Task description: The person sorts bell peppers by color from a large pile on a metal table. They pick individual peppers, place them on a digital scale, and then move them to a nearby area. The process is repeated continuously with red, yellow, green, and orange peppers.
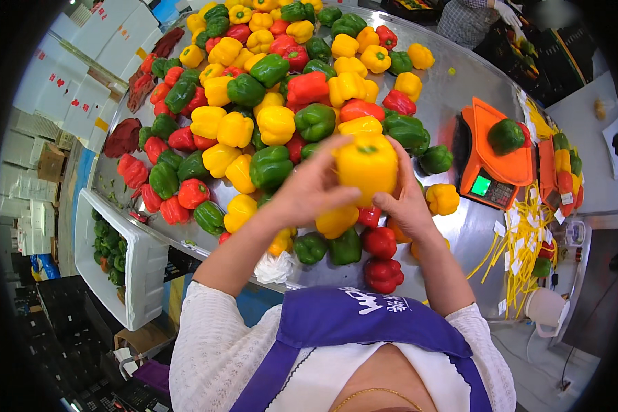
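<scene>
While gripped by both hands [360, 192], yellow pepper [367, 165] above steel table [460, 89].

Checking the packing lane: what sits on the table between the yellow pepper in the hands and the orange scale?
In the head view, one green pepper lies between the held yellow pepper and the orange scale; otherwise bare metal table.

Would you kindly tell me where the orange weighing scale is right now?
The orange weighing scale sits on the metal table at the person's right, just beyond the right hand, with a green bell pepper on its platform.
</scene>
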A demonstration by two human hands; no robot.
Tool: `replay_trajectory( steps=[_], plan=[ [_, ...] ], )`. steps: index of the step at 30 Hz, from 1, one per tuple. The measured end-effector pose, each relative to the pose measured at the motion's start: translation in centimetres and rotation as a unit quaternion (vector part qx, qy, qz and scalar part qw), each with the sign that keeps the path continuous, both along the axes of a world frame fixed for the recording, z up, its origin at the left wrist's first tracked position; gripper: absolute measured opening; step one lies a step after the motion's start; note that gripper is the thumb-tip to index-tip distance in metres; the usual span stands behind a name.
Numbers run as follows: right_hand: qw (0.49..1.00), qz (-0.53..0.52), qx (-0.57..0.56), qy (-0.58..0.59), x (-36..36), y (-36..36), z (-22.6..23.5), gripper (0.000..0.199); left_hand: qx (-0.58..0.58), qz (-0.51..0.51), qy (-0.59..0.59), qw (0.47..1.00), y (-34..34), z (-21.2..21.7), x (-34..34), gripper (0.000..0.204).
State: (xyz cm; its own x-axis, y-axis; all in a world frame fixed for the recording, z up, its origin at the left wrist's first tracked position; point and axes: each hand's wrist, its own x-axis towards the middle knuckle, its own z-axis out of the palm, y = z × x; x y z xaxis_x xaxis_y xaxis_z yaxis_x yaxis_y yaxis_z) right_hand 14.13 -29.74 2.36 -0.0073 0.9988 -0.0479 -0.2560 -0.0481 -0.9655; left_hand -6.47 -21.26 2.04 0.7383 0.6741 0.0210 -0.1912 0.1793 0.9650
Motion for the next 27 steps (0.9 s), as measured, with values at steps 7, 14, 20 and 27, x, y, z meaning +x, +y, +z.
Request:
replay_trajectory(
  steps=[7, 14, 20, 27],
  plan=[
    [0.994, -0.073, -0.048, 0.058, 3.6, -3.2, -1.6, 0.098, 0.223, 0.148, 0.265, 0.926, 6.0, 0.6, -2.4, 0.062],
    [0.937, 0.05, -0.004, -0.346, 4.1, -5.9, -1.6, 0.093, 0.346, 0.158, 0.475, 0.794, 15.3, -6.6, -5.4, 0.09],
    [0.884, 0.06, 0.099, -0.453, 2.1, -7.1, -4.1, 0.085, 0.041, 0.267, 0.203, 0.941, 16.1, -7.5, -6.6, 0.064],
    [0.956, 0.069, 0.042, -0.283, 3.6, -9.0, -4.2, 0.077, -0.143, 0.161, -0.117, 0.969, 8.4, 0.2, -5.7, 0.067]
  ],
)
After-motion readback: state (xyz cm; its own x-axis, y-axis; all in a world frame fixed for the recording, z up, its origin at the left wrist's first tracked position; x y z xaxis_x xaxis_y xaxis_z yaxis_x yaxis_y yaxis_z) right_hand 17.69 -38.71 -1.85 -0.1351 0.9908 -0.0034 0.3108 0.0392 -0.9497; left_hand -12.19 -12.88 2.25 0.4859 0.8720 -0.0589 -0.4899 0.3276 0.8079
